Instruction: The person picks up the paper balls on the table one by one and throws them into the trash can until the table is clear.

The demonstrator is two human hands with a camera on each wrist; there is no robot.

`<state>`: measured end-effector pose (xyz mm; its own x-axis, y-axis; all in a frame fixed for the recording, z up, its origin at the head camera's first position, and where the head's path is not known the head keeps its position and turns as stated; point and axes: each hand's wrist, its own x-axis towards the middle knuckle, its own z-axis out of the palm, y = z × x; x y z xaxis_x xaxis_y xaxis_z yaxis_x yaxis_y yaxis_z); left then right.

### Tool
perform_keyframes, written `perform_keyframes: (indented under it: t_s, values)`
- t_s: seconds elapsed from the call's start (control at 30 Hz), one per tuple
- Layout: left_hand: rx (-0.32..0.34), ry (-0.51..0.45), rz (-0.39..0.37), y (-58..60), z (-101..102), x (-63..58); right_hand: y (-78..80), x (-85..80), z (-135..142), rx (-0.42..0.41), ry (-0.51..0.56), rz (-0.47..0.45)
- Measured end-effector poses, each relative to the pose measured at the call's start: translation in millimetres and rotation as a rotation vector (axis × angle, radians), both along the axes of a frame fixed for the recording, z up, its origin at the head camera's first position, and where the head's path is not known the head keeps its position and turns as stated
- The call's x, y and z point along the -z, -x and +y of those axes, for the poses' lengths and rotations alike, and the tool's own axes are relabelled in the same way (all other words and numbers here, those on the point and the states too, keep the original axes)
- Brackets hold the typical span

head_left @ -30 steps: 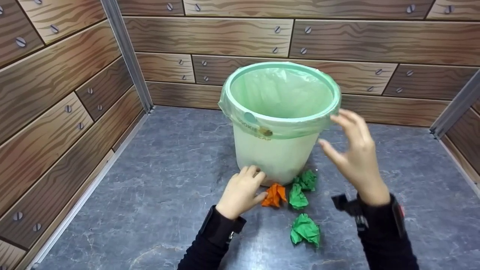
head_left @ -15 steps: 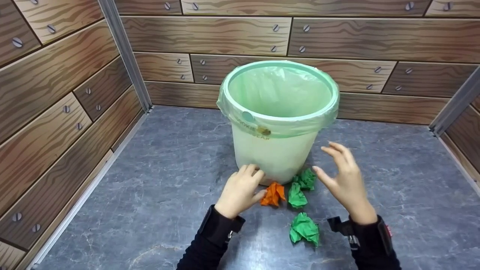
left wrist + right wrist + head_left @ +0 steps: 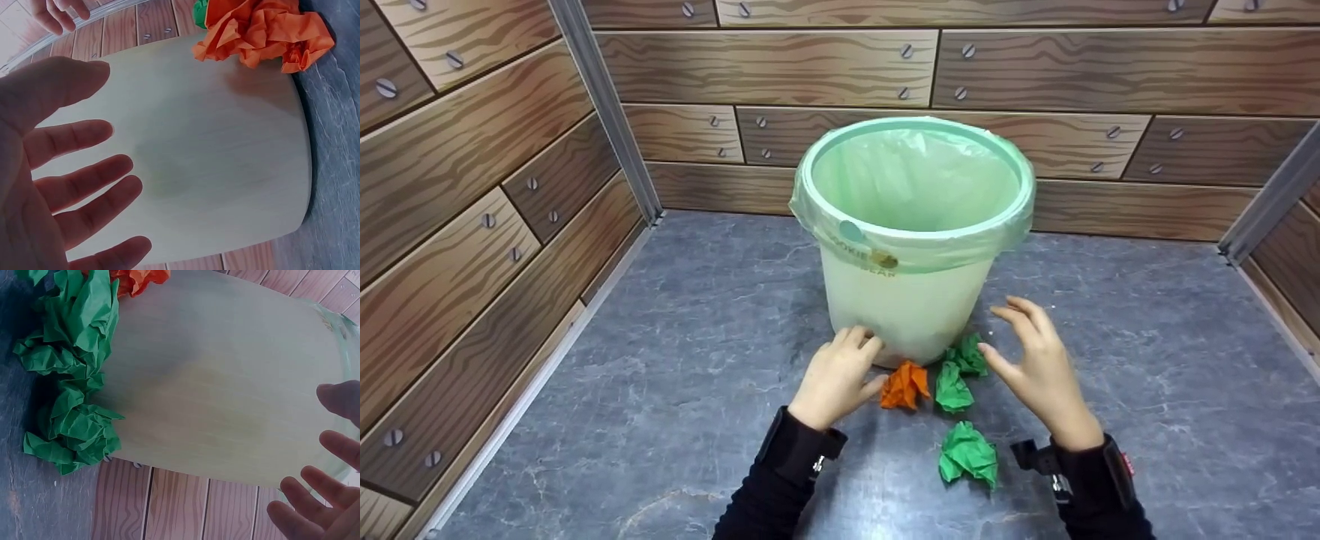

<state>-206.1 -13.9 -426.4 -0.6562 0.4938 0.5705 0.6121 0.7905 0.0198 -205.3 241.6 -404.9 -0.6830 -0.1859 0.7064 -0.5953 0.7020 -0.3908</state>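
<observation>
A pale trash bin with a green rim and a translucent green liner bag stands upright on the grey surface. My left hand hovers before the bin's lower left side, fingers spread, holding nothing; its thumb is close beside an orange crumpled paper ball. To the right, my right hand is raised with fingers apart, also holding nothing. Between the hands lie two green crumpled paper balls against each other at the bin's foot. Another green paper ball lies nearer to me.
Wood-patterned panels form a back wall and a left wall, with metal corner posts. Another panel edge rises at the far right. The floor is a grey marbled sheet.
My right hand has come down from beside the bin's rim to near the green paper balls, fingers still apart. The left hand stays by the orange ball. The paper balls have not moved.
</observation>
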Motion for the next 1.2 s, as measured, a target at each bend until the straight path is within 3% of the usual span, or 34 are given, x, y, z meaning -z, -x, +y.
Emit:
perform_keyframes:
  t_s: [0.4,0.6,0.7,0.9,1.2]
  values:
    - [0.038,0.053,-0.015,-7.0,17,-2.6,-4.5,-0.6,1,0.006,-0.003,-0.024]
    - [0.137,0.091,-0.03,-14.0,38,2.5,-4.5,-1.3,0,-0.004,-0.003,-0.014]
    - [0.203,0.142,-0.037,-18.5,50,7.1,-5.5,-1.5,1,-0.004,-0.004,-0.017]
    - [0.296,0.28,-0.123,-27.1,74,14.1,-6.7,-2.4,0,-0.005,-0.013,-0.026]
    - [0.361,0.428,-0.194,-30.4,98,24.2,-8.6,-1.4,-1,-0.007,-0.027,-0.062]
